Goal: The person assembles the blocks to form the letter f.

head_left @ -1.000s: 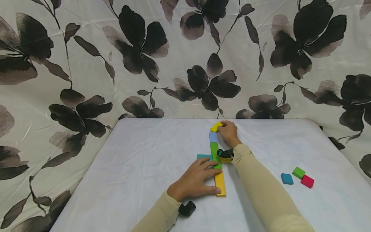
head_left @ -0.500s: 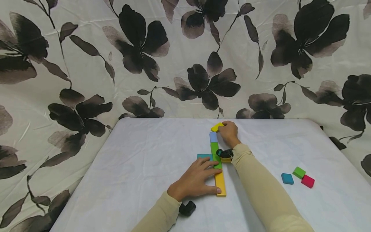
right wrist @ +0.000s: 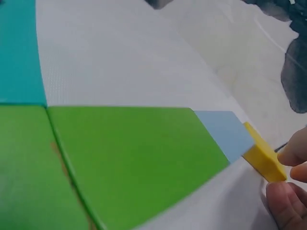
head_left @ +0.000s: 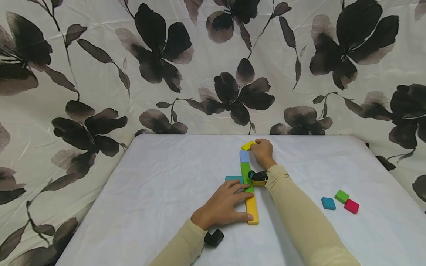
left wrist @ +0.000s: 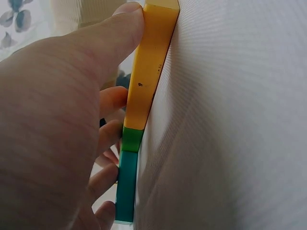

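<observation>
My left hand (head_left: 222,204) rests with spread fingers along a row of flat wooden blocks. Its thumb touches the long orange block (head_left: 252,212); the other fingertips touch that block, the green one and the teal block (left wrist: 126,187). Farther up the row come a second green block (right wrist: 134,158) and a light blue block (head_left: 244,156). At the far end, my right hand (head_left: 263,152) pinches a small yellow block (right wrist: 265,157) between thumb and fingers. That yellow block lies slanted against the light blue one's end. Another orange block (head_left: 259,183) juts out right, partly hidden by my right wrist.
Teal (head_left: 328,203), green (head_left: 341,196) and red (head_left: 351,206) loose blocks lie together on the right of the white-covered table (head_left: 159,192). Behind the table's far edge hangs a floral cloth (head_left: 199,74).
</observation>
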`<state>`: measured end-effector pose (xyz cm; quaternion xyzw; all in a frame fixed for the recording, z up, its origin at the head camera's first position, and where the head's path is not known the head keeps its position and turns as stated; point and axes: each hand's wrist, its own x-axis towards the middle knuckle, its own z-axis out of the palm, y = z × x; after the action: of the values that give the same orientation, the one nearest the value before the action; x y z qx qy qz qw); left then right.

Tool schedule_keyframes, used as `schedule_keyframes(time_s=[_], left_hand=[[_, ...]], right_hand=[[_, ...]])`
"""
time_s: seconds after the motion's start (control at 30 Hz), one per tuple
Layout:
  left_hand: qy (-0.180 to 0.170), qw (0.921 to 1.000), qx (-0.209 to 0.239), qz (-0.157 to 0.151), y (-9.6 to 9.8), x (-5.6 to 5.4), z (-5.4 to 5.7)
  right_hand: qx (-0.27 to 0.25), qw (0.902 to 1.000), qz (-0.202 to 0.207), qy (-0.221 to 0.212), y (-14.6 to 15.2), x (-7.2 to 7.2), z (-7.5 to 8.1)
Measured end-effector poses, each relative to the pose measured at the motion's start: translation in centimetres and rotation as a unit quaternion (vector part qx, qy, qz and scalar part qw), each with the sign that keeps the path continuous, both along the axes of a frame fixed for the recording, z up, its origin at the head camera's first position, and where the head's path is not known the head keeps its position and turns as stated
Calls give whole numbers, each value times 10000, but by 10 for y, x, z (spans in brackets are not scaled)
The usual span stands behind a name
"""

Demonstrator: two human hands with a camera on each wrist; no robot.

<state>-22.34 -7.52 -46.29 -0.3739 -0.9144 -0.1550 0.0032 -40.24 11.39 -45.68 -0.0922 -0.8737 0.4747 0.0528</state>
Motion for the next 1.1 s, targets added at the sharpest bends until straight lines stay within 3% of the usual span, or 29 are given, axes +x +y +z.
schedule_keyframes(time_s=[0.2, 0.37, 0.57, 0.8, 1.1], left_hand=[[-76, 9999, -58, 60, 0, -1, -3], [-133, 9997, -89, 186, -2, 2, -2], [-183, 9995, -100, 232, 2, -1, 0], [-233, 9994, -68, 258, 4, -1, 2], [-280, 9995, 38, 173, 6, -3, 0]], right_hand=[[-604, 9981, -93, 58, 13, 10, 3], [-1003, 9948, 170, 72, 25, 25, 12], [-1009, 9944, 293, 131, 48, 47, 26], [-928, 9951, 339, 73, 63, 70, 26], [-553, 9961, 612, 310, 81, 99, 28]])
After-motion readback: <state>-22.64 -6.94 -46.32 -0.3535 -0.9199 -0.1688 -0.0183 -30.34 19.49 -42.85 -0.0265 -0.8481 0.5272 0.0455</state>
